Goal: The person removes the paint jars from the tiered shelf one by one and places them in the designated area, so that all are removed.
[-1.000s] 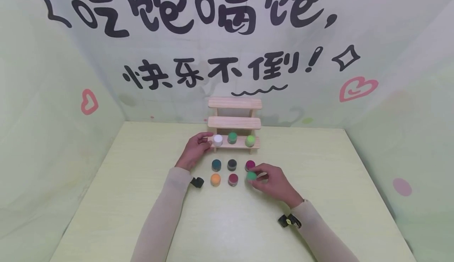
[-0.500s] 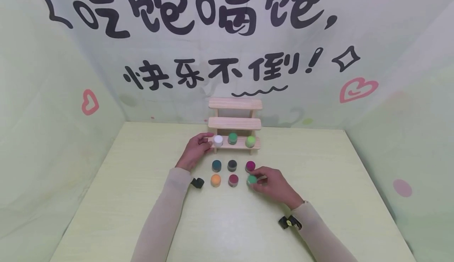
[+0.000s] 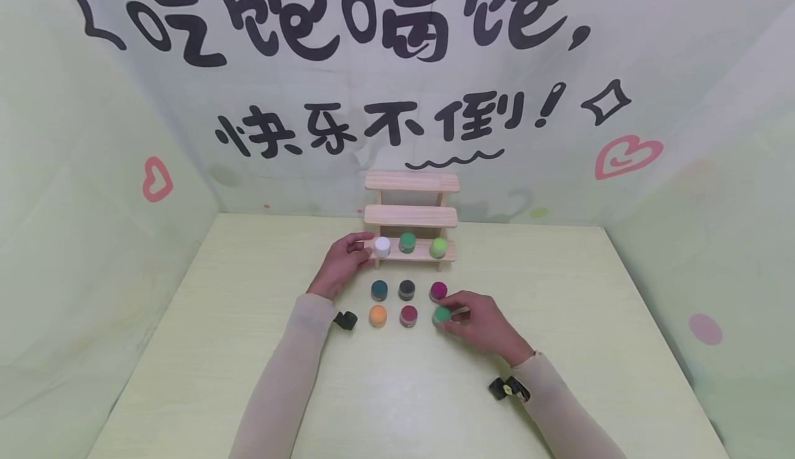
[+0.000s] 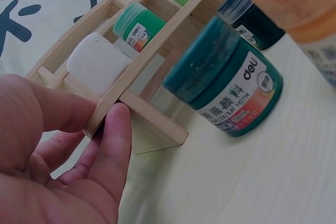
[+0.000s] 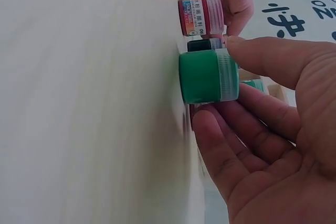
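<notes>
My left hand (image 3: pixel 340 262) pinches the left end of the lowest step of a wooden tiered rack (image 3: pixel 411 216). In the left wrist view, the thumb and a finger close on that step's end (image 4: pixel 107 109). My right hand (image 3: pixel 481 321) is around a green paint jar (image 5: pixel 202 77) standing on the table; its thumb is beside the lid and a fingertip shows a small gap from the jar. On the lowest step stand a white jar (image 3: pixel 381 246), a green jar (image 3: pixel 407 242) and a light green jar (image 3: pixel 438 247).
In front of the rack stand a teal jar (image 3: pixel 379 290), a dark jar (image 3: pixel 406 289), a magenta jar (image 3: pixel 438 290), an orange jar (image 3: pixel 377 316) and a dark red jar (image 3: pixel 408 316). A printed cloth (image 3: pixel 298 190) hangs behind the table (image 3: pixel 397 397).
The green jar in my right hand has come down slightly and toward me onto the table, and the fingers have loosened around it. My left hand stays at the rack.
</notes>
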Motion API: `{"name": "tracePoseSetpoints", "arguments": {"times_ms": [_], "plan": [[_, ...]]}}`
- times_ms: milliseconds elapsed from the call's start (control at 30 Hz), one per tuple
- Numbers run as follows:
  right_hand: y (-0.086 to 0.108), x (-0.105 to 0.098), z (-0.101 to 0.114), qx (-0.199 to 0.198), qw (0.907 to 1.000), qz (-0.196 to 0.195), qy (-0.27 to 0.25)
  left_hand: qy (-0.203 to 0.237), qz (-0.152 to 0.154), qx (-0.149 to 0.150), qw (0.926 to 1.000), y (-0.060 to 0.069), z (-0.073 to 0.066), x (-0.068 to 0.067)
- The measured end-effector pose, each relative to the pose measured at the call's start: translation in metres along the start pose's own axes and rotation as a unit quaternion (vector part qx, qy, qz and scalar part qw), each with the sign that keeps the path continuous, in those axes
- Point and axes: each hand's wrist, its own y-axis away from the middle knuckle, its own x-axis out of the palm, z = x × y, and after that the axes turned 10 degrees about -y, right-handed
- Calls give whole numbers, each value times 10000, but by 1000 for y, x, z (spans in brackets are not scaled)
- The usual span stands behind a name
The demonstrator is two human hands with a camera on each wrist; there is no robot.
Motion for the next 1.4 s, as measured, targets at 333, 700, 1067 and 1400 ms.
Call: {"name": "tracePoseSetpoints", "arguments": {"times_ms": [333,700,1067,1400], "plan": [[-3,-9,9,32,9999,-113,-120,-3,38,22,10000,-1,1,-1],[-24,-18,12,-269,9969,-737,-102,33,126,38,9999,0,-2,0],[-56,-24,15,-383,9915,-1234,-141,-111,71,248,9996,3,6,-1],[-79,-26,14,-572,9794,-1936,-9,-555,-10,476,9973,5,8,-2]]}}
